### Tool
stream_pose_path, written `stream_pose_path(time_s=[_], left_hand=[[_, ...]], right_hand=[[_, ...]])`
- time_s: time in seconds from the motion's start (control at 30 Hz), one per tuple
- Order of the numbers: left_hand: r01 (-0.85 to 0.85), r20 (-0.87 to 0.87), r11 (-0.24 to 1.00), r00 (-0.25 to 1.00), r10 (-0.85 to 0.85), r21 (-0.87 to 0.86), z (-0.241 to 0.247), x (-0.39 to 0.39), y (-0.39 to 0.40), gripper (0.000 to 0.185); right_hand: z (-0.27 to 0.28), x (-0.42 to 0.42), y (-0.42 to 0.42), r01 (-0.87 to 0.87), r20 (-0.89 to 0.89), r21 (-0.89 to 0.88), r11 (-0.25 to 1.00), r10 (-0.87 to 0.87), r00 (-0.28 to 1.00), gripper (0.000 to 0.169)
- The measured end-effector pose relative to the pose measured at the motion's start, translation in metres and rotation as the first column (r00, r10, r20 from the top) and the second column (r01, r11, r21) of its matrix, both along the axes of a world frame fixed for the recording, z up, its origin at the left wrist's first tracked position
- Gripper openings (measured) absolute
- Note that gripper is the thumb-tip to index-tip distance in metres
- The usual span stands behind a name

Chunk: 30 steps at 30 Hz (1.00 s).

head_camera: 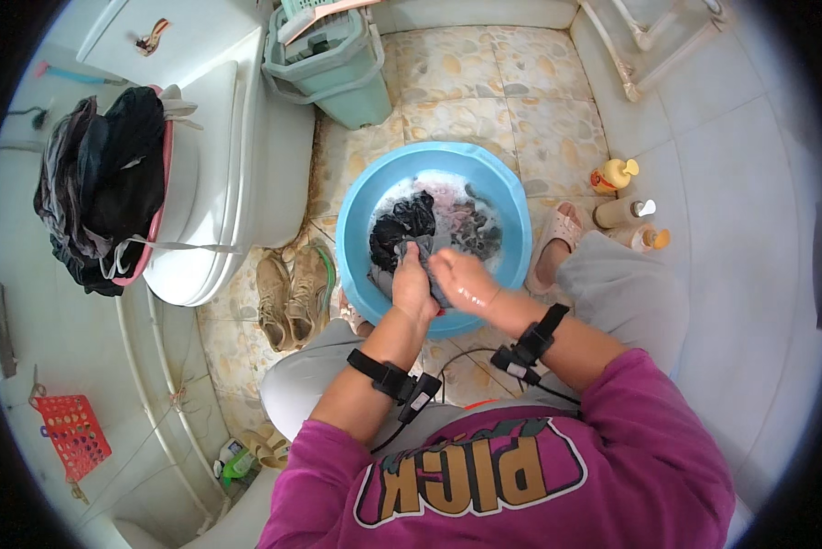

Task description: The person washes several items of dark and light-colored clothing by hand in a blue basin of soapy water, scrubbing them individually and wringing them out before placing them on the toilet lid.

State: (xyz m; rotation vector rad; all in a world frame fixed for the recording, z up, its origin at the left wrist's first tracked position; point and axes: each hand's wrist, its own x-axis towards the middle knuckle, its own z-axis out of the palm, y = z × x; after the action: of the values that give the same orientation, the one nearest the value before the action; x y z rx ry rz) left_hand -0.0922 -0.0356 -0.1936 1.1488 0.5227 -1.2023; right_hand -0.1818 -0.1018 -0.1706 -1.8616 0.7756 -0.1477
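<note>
A blue plastic basin stands on the tiled floor between my feet, with sudsy water and wet clothes in it. My left hand grips a grey wet cloth near the basin's front side. My right hand is just right of it, at the same cloth, its fingers bent; whether they grip the cloth is hard to see. Beyond my left hand lies a black garment. Pinkish cloth and darker grey cloth float in foam at the right. Both wrists wear black straps with small devices.
Left, a pink-rimmed basin heaped with dark clothes rests on the toilet lid. Brown shoes stand beside the toilet. A green mop bucket is behind. Several pump bottles line the right wall near my slippered foot.
</note>
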Motion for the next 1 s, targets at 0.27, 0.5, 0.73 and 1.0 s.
stream_pose_path(time_s=[0.27, 0.5, 0.73, 1.0], left_hand=[[0.267, 0.234, 0.913, 0.952, -0.200, -0.308, 0.016, 0.000, 0.001, 0.052], [0.429, 0.372, 0.901, 0.848, -0.377, -0.067, 0.033, 0.002, 0.001, 0.052], [0.003, 0.304, 0.995, 0.952, 0.029, -0.104, -0.003, 0.022, 0.021, 0.047], [-0.236, 0.386, 0.966, 0.905, 0.180, 0.104, -0.017, 0.042, 0.031, 0.043]], right_hand=[[0.001, -0.017, -0.044, 0.161, -0.034, 0.828, 0.537, -0.239, 0.970, 0.055], [-0.007, -0.022, -0.055, 0.233, -0.069, 0.829, 0.509, -0.320, 0.945, 0.062], [-0.048, -0.033, -0.084, 0.169, -0.212, -0.167, 0.971, -0.203, 0.956, 0.046], [-0.013, -0.040, -0.109, 0.393, -0.106, -0.273, 0.878, -0.433, 0.895, 0.039]])
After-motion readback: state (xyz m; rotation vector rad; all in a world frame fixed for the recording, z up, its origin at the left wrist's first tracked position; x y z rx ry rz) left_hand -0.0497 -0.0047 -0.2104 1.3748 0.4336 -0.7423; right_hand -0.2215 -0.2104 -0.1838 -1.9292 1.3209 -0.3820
